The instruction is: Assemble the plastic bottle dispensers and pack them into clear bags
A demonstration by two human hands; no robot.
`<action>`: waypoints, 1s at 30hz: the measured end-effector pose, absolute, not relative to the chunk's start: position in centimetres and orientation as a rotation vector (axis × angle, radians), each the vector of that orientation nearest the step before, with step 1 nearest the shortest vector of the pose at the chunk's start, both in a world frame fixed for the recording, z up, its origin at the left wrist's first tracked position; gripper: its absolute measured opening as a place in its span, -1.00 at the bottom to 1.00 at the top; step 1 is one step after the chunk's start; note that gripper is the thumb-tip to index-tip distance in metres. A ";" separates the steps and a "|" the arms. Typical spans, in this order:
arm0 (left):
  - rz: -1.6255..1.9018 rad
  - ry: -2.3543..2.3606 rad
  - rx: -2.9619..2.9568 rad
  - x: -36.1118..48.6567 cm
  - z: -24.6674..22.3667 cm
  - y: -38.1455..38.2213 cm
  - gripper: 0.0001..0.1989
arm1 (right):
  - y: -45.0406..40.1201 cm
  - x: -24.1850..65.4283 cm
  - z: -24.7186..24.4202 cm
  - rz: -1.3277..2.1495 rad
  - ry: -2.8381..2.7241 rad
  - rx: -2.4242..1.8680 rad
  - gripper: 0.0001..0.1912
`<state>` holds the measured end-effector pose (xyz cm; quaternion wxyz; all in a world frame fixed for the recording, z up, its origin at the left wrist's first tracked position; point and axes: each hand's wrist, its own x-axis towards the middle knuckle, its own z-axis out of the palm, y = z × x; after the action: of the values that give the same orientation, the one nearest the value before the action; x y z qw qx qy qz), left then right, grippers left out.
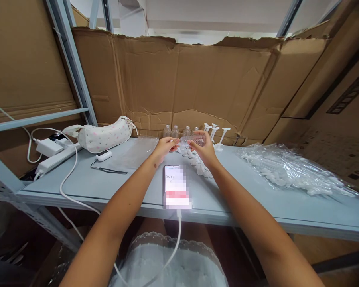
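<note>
A small clear plastic bottle (191, 140) lies sideways between my hands above the shelf. My right hand (204, 148) is wrapped round its body. At the bottle's left end is my left hand (166, 146), its fingers pinched together; what they hold, if anything, is too small to name. Behind my hands several clear bottles (166, 130) stand upright by the cardboard. White stands (219, 139) are upright just right of them. Below my hands a row of white round pieces (199, 163) runs toward the front.
A phone (176, 187) with a cable lies at the front edge. To the left are a floral pouch (104, 135), a white device (104, 155), a power strip (58, 157) and flat plastic bags (137, 153). Right, a clear bag (290, 171) holds white parts. Cardboard (179, 79) stands behind.
</note>
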<state>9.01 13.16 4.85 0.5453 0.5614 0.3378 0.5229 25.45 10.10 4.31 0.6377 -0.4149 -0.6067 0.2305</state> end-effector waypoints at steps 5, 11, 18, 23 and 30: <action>1.160 0.793 1.217 8.7 4.9 13.2 -0.69 | 10.2 25.8 4.0 0.216 -1.599 -0.881 -0.50; 1.132 0.765 1.116 8.6 4.9 13.6 -0.73 | 10.4 25.9 3.9 -0.008 -1.697 -0.823 -0.59; 1.256 0.628 1.101 8.8 4.8 13.8 -0.87 | 10.2 25.2 3.9 0.145 -1.511 -0.853 -0.53; 1.412 0.532 1.381 9.4 4.7 13.4 -0.76 | 10.7 25.6 4.5 0.642 -1.166 -0.906 -0.46; 1.416 0.578 1.572 9.9 4.3 13.4 -0.74 | 10.7 26.0 4.9 0.810 -1.037 -0.894 -0.45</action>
<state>9.88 13.40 4.29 0.4567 0.6376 0.2343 0.5744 25.97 10.65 4.91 0.6998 -0.4015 -0.4657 0.3636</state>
